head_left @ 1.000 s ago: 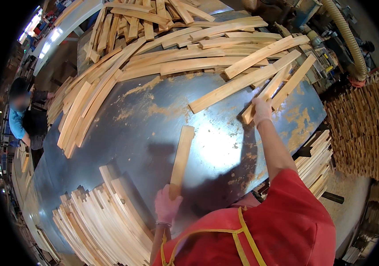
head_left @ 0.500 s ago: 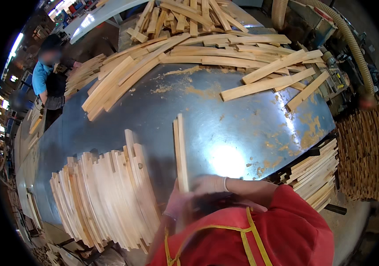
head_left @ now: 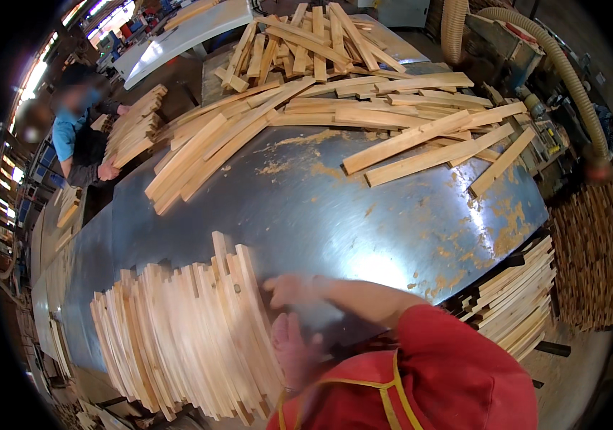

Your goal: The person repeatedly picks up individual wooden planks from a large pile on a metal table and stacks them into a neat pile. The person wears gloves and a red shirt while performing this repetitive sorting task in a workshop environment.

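A row of pale wooden slats (head_left: 185, 330) lies side by side on the metal tabletop, their far ends uneven. Beside the row's right end is my right hand (head_left: 293, 291), fingers apart and pointing left toward the outermost slat (head_left: 255, 301). Closer to my body, my left hand (head_left: 294, 350) is raised by the same slats, with its fingers spread and somewhat blurred. Neither hand shows a slat in its grasp. Whether the fingertips touch the outermost slat I cannot tell.
Loose boards (head_left: 385, 107) lie heaped across the table's far side. Sawdust patches the metal tabletop (head_left: 306, 186). Stacked slats (head_left: 514, 301) stand off the right edge, with a taller wood stack (head_left: 596, 251) beyond. At far left, a co-worker (head_left: 74, 136) handles boards (head_left: 134, 125).
The two upright slats between my hands have joined the row's right end. My hands have moved left and come off them. The co-worker has leaned in and grasped boards.
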